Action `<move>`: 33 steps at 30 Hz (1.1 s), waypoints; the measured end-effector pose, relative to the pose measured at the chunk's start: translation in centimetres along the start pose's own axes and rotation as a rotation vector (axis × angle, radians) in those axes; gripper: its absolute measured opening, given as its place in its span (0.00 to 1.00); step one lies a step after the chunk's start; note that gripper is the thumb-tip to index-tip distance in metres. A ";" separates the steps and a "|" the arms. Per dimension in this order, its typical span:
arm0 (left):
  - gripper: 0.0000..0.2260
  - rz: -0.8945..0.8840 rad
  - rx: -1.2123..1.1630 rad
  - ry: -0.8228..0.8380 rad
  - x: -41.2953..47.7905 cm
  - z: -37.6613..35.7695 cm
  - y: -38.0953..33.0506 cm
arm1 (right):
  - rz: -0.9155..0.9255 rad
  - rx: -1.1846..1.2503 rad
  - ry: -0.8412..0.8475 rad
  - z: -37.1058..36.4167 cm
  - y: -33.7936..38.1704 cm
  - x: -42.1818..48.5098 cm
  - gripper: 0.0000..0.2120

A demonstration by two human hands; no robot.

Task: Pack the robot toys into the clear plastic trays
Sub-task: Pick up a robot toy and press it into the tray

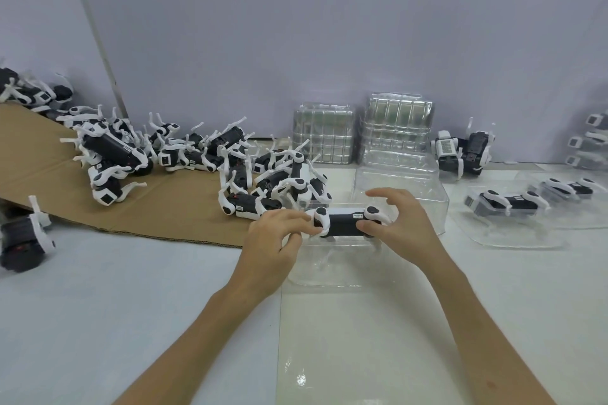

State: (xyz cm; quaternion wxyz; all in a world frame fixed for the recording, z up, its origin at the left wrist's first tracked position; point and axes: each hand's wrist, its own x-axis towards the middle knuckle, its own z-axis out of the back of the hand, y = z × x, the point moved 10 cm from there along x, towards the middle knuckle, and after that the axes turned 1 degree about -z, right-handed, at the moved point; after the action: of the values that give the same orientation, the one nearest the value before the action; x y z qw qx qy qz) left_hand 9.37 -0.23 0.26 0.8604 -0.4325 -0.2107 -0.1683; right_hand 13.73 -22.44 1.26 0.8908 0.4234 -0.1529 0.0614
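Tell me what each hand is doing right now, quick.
Left hand: holding the left end of the robot toy above the clear tray.
Right hand: holding the right end of the same toy.

Glossy clear plastic tray (329,276), matt brown cardboard sheet (164,204), smooth black-and-white plastic robot toy (343,223).

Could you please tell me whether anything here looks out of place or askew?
One stray toy lies alone at the table's left edge, off the cardboard and apart from the tangled pile. The rest looks orderly: packed trays sit on the right.
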 end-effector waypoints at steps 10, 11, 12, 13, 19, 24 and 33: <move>0.19 0.044 0.022 0.033 0.0 -0.5 0.4 | -0.278 0.388 0.199 -0.8 -3.2 0.3 0.16; 0.19 0.045 0.022 0.032 0.0 -0.5 0.3 | -0.282 0.387 0.231 -0.6 -3.5 0.2 0.16; 0.19 0.043 0.026 0.031 0.0 -0.5 0.3 | -0.279 0.368 0.269 -0.7 -3.7 0.0 0.18; 0.19 0.041 0.033 0.032 0.0 -0.4 0.2 | -0.276 0.349 0.300 -0.8 -3.8 -0.2 0.20; 0.19 0.038 0.023 0.046 -0.1 -0.4 0.1 | -0.298 0.244 0.267 -1.1 -4.6 0.0 0.23; 0.19 0.038 0.044 0.062 0.0 -0.6 0.1 | -0.331 0.218 0.265 -1.5 -4.9 -0.1 0.23; 0.17 0.060 0.013 0.087 -0.2 -1.1 0.6 | -0.354 0.230 0.372 -2.1 -4.9 -0.6 0.20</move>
State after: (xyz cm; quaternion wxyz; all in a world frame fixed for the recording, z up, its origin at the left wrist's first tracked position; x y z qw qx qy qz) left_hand 9.76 -0.72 -0.80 0.8761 -0.4254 -0.1611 -0.1599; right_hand 14.81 -23.89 -3.78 0.8466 0.5232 0.0976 -0.0015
